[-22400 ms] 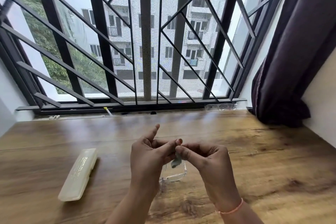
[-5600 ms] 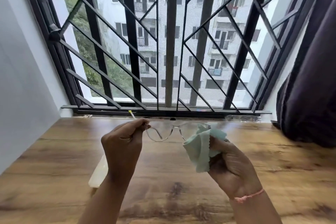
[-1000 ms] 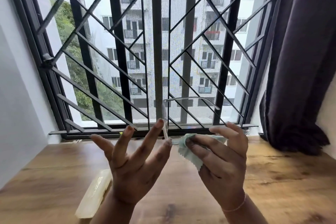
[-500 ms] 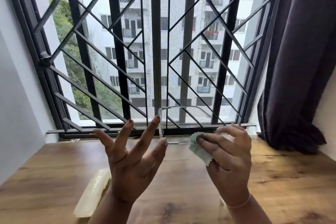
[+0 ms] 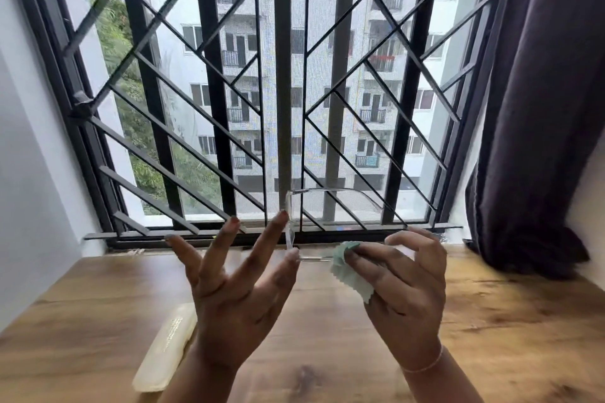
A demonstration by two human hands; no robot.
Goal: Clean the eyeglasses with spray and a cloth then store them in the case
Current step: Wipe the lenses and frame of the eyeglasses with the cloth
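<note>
Window grille [image 5: 283,75]: black bars and diagonals fill the far side of the scene, with apartment blocks and some greenery beyond.
Curtain [image 5: 540,108]: dark fabric hangs at the far right, and its lower end bunches on the far right corner of the counter.
Counter [image 5: 82,304]: brown wood grain, running from the near edge up to the window sill.
Left hand [image 5: 239,298]: raised over the middle of the counter with its back to the camera. The fingers [image 5: 226,239] are straight and fanned apart. The index tip and thumb tip pinch the front of the eyeglasses between them, and the other three touch nothing.
Right hand [image 5: 402,285]: raised just right of the left hand, with the fingers curled and clamped on the cloth.
Case [image 5: 167,350]: pale, long and closed, lying flat on the near left of the counter and partly hidden behind the left forearm.
Cloth [image 5: 348,271]: pale green with a zigzag edge, bunched under the right thumb and wrapped round the lower temple arm.
Eyeglasses [image 5: 290,239]: clear frame held in the air between the two hands, front edge-on to the camera. One temple arm reaches right against the window, and the other runs right into the cloth.
Bracelet [image 5: 425,366]: a thin pale band round the right wrist.
</note>
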